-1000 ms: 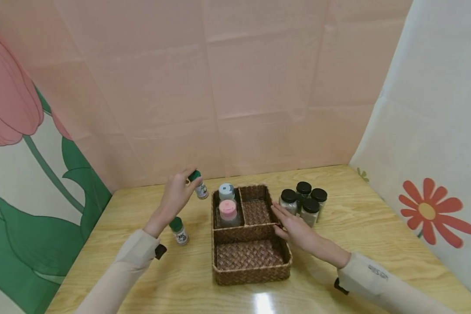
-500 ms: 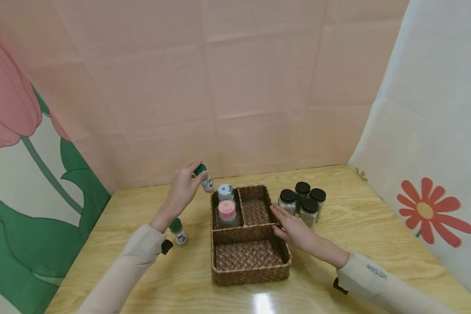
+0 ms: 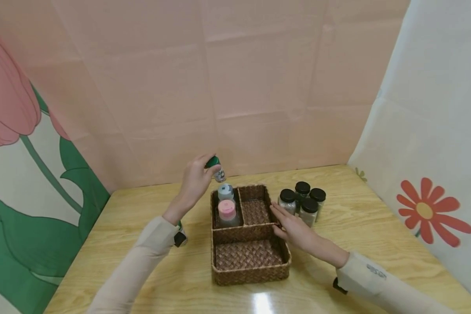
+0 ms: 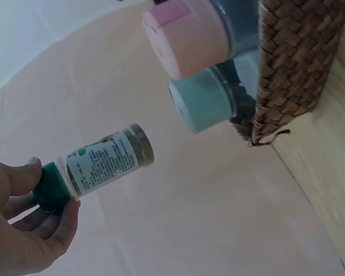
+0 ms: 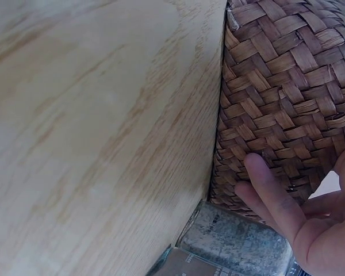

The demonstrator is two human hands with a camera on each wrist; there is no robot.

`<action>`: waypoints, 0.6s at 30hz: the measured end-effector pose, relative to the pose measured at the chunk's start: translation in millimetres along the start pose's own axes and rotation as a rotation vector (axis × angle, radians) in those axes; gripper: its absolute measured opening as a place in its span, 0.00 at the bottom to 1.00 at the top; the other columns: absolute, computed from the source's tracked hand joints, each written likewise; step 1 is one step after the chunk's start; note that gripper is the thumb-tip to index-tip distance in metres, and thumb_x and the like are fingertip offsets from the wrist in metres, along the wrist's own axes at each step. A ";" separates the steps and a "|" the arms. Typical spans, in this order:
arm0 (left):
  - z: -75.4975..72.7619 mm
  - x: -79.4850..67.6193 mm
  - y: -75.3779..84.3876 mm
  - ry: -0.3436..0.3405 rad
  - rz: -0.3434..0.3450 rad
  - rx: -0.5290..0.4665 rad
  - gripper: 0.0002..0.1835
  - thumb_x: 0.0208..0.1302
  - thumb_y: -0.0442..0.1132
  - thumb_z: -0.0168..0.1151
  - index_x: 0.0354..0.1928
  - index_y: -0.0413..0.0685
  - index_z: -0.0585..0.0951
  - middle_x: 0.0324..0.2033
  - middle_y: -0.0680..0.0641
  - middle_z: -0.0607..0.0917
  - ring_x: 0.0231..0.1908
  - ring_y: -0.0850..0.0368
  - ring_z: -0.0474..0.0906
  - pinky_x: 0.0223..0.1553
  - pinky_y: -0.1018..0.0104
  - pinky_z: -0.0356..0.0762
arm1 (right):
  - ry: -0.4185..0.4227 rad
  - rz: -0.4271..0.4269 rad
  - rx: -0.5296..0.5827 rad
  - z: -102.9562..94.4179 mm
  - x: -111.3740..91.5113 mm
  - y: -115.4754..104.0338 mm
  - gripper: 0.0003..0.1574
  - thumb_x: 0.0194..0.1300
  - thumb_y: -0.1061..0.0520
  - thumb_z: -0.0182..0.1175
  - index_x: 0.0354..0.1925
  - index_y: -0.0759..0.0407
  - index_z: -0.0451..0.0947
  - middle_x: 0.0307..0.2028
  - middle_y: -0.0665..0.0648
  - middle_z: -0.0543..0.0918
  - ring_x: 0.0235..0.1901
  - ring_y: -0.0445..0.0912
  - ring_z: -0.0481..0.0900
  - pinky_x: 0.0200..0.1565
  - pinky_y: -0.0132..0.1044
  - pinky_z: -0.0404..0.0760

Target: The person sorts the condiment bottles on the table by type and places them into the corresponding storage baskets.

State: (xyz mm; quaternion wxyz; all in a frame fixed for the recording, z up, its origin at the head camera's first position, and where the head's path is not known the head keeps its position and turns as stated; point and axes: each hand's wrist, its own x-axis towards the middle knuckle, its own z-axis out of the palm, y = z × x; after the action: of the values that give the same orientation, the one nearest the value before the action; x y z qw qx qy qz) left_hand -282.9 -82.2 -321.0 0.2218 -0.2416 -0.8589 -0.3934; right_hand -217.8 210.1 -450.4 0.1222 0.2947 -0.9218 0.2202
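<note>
My left hand pinches a small spice jar by its green cap, thumb against fingers. The jar hangs tilted, just above and behind the far left corner of the divided woven basket. In the left wrist view, the jar shows a printed label and its clear base. A pink-capped bottle and a grey-blue-capped bottle stand in the basket's left rear compartment. My right hand holds the basket's right side; in the right wrist view, its fingers lie against the outer woven wall.
Several black-capped jars stand close together just right of the basket, beside my right hand. Another green-capped jar is mostly hidden behind my left sleeve. A pink sheet hangs along the back edge of the wooden table.
My left hand has carried the green-capped jar rightward and upward, toward the basket's far left corner. My left sleeve now covers most of the other green-capped jar. The right hand stays put.
</note>
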 end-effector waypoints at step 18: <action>31.4 15.8 15.6 -0.008 0.079 -0.038 0.23 0.65 0.33 0.65 0.61 0.34 0.77 0.53 0.37 0.82 0.47 0.50 0.82 0.46 0.61 0.80 | 0.002 -0.002 0.014 -1.7 -1.2 1.3 0.37 0.66 0.66 0.62 0.67 0.80 0.61 0.67 0.78 0.63 0.14 0.32 0.62 0.18 0.29 0.67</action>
State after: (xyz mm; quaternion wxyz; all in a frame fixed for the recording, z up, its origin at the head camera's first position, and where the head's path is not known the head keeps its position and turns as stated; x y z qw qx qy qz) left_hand -292.0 -44.8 -321.6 0.2291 -0.2814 -0.8419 -0.3994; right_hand -217.5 212.4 -449.7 0.1212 0.2965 -0.9198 0.2268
